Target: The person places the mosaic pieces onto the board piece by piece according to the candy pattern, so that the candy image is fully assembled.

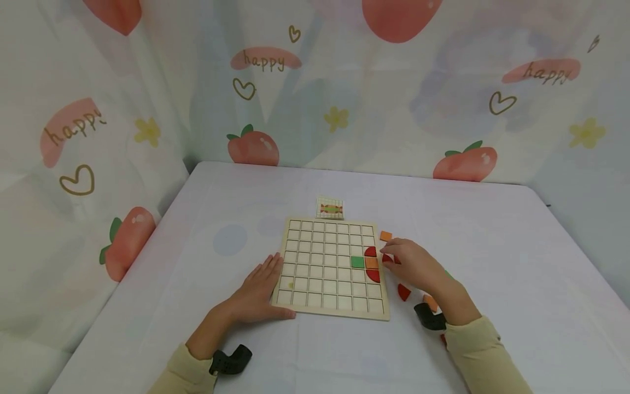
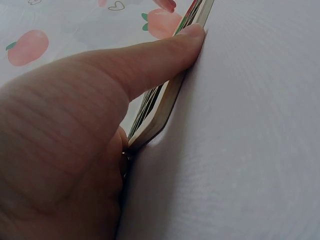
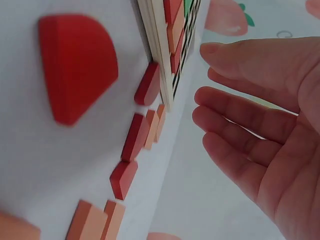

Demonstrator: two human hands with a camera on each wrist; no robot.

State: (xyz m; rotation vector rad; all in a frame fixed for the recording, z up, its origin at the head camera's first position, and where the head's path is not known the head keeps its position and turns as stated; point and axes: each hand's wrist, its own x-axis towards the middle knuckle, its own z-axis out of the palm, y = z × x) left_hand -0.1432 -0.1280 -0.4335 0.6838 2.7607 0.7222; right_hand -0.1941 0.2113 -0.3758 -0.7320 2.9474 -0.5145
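Two hands, fingers straight: left hand (image 1: 258,295) against the grid board (image 1: 332,268), right hand (image 1: 415,268) empty beside it.

The right hand (image 1: 415,265) hides part of the loose red quarter-round wooden pieces (image 1: 387,259) beside the board. The small far patterned card (image 1: 330,208) is too small to read.

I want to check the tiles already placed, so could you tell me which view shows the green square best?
The head view: the green square lies face-up in the grid board. The right wrist view shows only an edge-on green sliver; the left wrist view hardly any.
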